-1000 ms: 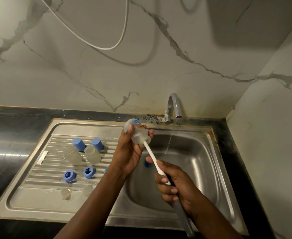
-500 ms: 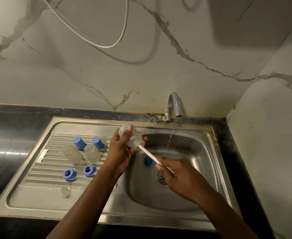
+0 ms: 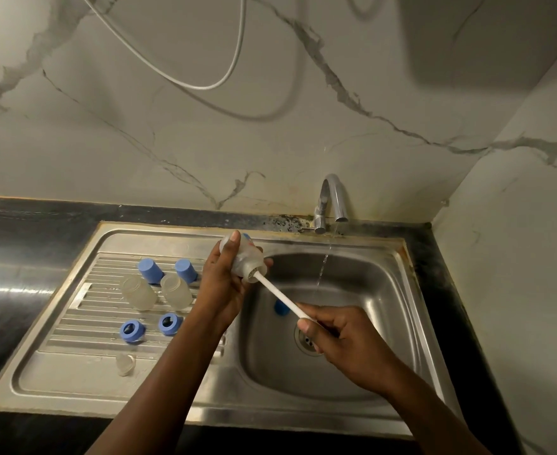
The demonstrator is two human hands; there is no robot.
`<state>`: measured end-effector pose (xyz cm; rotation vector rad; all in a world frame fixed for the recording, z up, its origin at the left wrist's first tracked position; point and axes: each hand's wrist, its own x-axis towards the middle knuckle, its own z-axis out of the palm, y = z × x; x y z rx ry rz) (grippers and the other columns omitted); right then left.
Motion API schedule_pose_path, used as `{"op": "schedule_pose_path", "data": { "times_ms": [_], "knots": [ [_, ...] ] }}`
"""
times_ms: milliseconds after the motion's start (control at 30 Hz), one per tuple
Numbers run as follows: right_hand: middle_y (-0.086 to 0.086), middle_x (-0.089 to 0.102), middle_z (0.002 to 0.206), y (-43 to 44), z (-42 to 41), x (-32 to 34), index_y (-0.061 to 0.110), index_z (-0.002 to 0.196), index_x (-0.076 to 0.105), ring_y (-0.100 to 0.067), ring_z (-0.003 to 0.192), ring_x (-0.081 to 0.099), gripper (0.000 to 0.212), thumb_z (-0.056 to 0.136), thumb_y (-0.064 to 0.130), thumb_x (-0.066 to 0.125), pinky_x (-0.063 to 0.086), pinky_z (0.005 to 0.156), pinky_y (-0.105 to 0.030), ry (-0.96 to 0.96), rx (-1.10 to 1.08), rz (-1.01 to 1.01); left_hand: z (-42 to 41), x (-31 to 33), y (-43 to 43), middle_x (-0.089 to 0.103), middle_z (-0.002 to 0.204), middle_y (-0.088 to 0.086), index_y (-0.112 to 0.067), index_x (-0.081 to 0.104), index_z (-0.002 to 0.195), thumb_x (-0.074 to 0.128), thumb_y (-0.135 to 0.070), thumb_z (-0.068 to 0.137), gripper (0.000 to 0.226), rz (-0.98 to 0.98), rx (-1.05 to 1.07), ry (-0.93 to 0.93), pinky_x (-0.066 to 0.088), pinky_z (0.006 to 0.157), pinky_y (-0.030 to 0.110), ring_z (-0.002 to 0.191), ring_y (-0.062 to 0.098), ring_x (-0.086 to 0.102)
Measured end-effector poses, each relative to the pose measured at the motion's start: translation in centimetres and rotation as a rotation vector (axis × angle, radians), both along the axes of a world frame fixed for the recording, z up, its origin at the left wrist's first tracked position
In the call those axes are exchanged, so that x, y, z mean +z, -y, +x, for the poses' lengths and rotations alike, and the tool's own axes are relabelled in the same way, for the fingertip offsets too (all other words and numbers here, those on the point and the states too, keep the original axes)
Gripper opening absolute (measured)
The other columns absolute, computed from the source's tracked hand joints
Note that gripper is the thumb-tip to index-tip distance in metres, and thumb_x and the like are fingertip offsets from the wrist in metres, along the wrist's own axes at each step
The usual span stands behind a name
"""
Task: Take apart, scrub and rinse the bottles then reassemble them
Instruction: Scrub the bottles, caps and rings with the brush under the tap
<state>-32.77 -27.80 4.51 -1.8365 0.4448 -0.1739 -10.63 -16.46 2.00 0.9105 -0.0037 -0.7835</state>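
Left hand (image 3: 221, 284) fingers curled round bottle (image 3: 246, 259); right hand (image 3: 343, 339) fingers pinching brush handle (image 3: 278, 295).

no legible text, bottle (image 3: 242, 257) print too blurred

Tilted clear bottle (image 3: 244, 257) — white brush (image 3: 278, 295) seemingly poked inside.

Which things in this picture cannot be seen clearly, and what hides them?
Head view only:
Brush head: hidden inside the frosted bottle that the left hand holds.
Grip end of the white handle: covered by the right hand.
Blue part in the basin: half behind the handle; cap or ring unclear.
Small clear piece on the drainboard: too small to identify.
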Motion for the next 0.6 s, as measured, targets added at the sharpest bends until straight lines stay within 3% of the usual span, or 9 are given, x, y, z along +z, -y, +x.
{"op": "schedule_pose_path", "data": {
  "times_ms": [33, 133, 200, 333, 400, 500, 567, 600],
  "knots": [
    [-0.011, 0.063, 0.074, -0.4, 0.0, 0.4, 0.037, 0.127, 0.074, -0.018, 0.053, 0.051, 0.026, 0.106, 0.029, 0.062, 0.045, 0.047, -0.032, 0.007, -0.006, 0.151, 0.2, -0.1, 0.1, 0.061, 0.129, 0.025, -0.012, 0.045, 0.149, 0.098, -0.051, 0.064, 0.107, -0.040, -0.025, -0.034, 0.067, 0.077, 0.042, 0.100, 0.037, 0.075],
    [-0.011, 0.047, 0.072, -0.8, 0.1, 1.3, 0.030, 0.128, 0.075, -0.014, 0.047, 0.030, 0.027, 0.106, 0.027, 0.058, 0.027, 0.043, -0.023, -0.029, 0.010, 0.485, 0.9, -0.2, 0.4, 0.061, 0.127, 0.021, -0.011, 0.028, 0.164, 0.102, -0.047, 0.062, 0.131, -0.165, -0.102, -0.112, 0.067, 0.078, 0.039, 0.101, 0.034, 0.074],
    [-0.007, 0.044, 0.070, -0.8, 0.3, 1.5, 0.027, 0.131, 0.073, -0.012, 0.045, 0.027, 0.030, 0.107, 0.029, 0.055, 0.026, 0.042, -0.021, -0.056, 0.052, 0.620, 1.0, 0.0, 0.8, 0.063, 0.122, 0.017, -0.010, 0.023, 0.166, 0.101, -0.045, 0.065, 0.132, -0.257, -0.141, -0.137, 0.067, 0.081, 0.037, 0.100, 0.031, 0.074],
    [-0.005, 0.042, 0.067, -0.4, 0.5, 1.2, 0.020, 0.133, 0.070, -0.007, 0.041, 0.028, 0.034, 0.107, 0.031, 0.052, 0.028, 0.039, -0.019, -0.084, 0.084, 0.852, 0.3, 0.5, 1.2, 0.069, 0.122, 0.015, -0.009, 0.040, 0.148, 0.102, -0.040, 0.063, 0.110, -0.335, -0.188, -0.167, 0.066, 0.084, 0.036, 0.102, 0.029, 0.076],
    [-0.005, 0.043, 0.067, -0.1, 0.4, 1.3, 0.022, 0.132, 0.071, -0.009, 0.042, 0.027, 0.033, 0.107, 0.031, 0.052, 0.027, 0.040, -0.019, -0.098, 0.094, 0.778, 0.2, 0.5, 0.9, 0.067, 0.133, 0.017, -0.006, 0.045, 0.147, 0.099, -0.039, 0.070, 0.100, -0.331, -0.217, -0.156, 0.064, 0.093, 0.037, 0.110, 0.030, 0.074],
    [-0.012, 0.048, 0.068, 0.3, 0.5, 1.5, 0.031, 0.126, 0.075, -0.014, 0.044, 0.031, 0.027, 0.107, 0.027, 0.057, 0.028, 0.041, -0.022, -0.089, 0.032, 0.468, 0.6, 0.4, 0.4, 0.055, 0.153, 0.020, -0.009, 0.037, 0.158, 0.095, -0.041, 0.076, 0.106, -0.276, -0.233, -0.133, 0.059, 0.102, 0.041, 0.128, 0.035, 0.067],
    [-0.018, 0.057, 0.067, 0.8, 0.6, 1.5, 0.036, 0.119, 0.077, -0.019, 0.044, 0.042, 0.024, 0.106, 0.025, 0.060, 0.038, 0.041, -0.028, -0.052, -0.023, 0.220, 0.8, 0.1, 0.1, 0.059, 0.150, 0.023, -0.012, 0.042, 0.156, 0.095, -0.044, 0.075, 0.102, -0.134, -0.191, -0.073, 0.063, 0.095, 0.043, 0.129, 0.038, 0.065],
    [-0.016, 0.063, 0.068, 1.1, 0.6, 1.5, 0.039, 0.118, 0.077, -0.022, 0.048, 0.051, 0.023, 0.106, 0.027, 0.061, 0.047, 0.045, -0.031, -0.050, -0.041, 0.068, 0.9, -0.1, 0.0, 0.062, 0.145, 0.023, -0.014, 0.046, 0.153, 0.090, -0.043, 0.080, 0.090, -0.042, -0.160, -0.014, 0.065, 0.089, 0.043, 0.126, 0.039, 0.067]
  ]
}}
